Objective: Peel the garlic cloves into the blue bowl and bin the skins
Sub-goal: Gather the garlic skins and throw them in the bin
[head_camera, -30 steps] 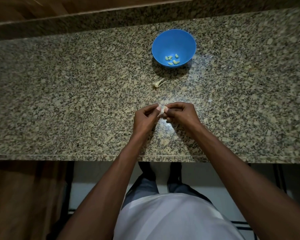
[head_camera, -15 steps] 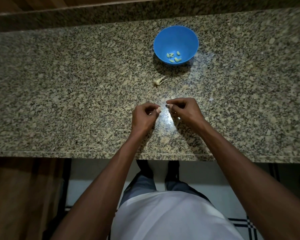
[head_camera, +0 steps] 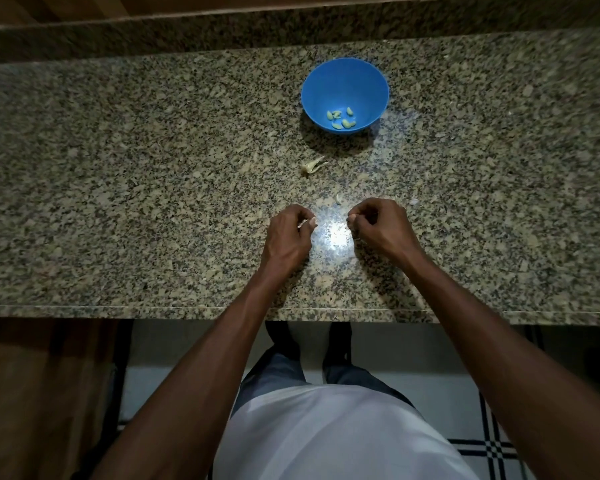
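Note:
The blue bowl [head_camera: 347, 72] stands on the granite counter [head_camera: 153, 168] past my hands, with several peeled garlic cloves [head_camera: 342, 118] in its bottom. My left hand [head_camera: 289, 233] is curled and pinches a pale garlic clove [head_camera: 303, 223] that barely shows at its fingertips. A short gap to the right, my right hand [head_camera: 381, 226] is curled too, thumb and forefinger pinched on what looks like a tiny scrap of garlic skin, mostly hidden. A pale skin piece [head_camera: 338, 199] lies on the counter between and just beyond the hands.
A dry garlic stem with skins [head_camera: 312, 166] lies between the bowl and my hands. Another small flake [head_camera: 413, 201] sits right of my right hand. The counter's front edge [head_camera: 187, 308] runs under my forearms. No bin is in view.
My hands held the clove together a second ago and have since pulled apart sideways. A pale skin piece now lies on the counter beyond them.

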